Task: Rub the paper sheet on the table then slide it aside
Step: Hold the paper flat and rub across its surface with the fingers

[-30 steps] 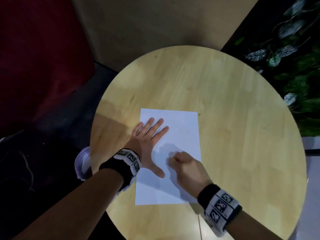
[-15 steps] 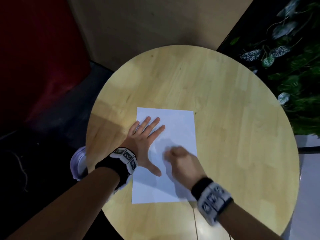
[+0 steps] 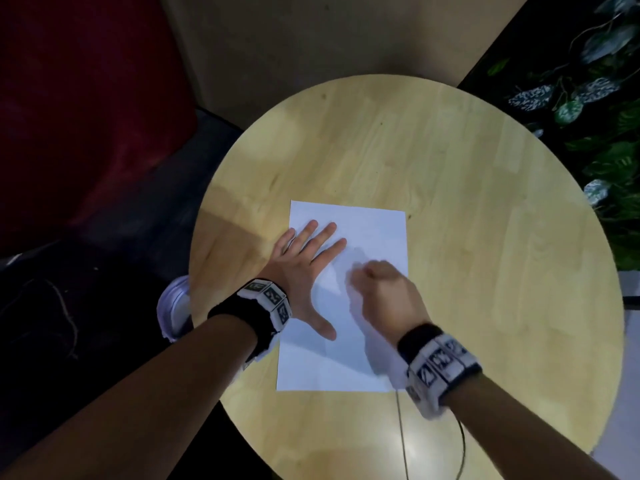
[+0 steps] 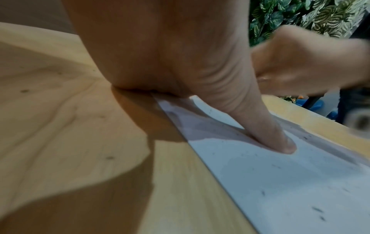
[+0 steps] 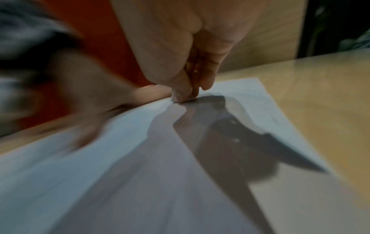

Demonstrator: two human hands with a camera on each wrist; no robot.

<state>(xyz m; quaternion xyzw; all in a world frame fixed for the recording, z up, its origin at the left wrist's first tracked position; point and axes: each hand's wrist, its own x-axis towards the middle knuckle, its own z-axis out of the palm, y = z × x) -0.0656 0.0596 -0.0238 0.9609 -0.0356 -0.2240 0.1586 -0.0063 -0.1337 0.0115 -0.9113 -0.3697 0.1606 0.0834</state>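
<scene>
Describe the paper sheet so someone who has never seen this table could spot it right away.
Start at the round wooden table. On its near left part lies the paper sheet, flat, one short edge toward the person. The left hand presses flat on it and the right hand is curled on it; it is the only white rectangle on the bare wood.

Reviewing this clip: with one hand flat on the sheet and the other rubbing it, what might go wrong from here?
1. The right hand rubs with a small pale piece, maybe an eraser, pinched in its fingertips; it may buckle or crease the paper sheet.
2. The left hand pins only the sheet's left part, so the right side may shift.
</scene>
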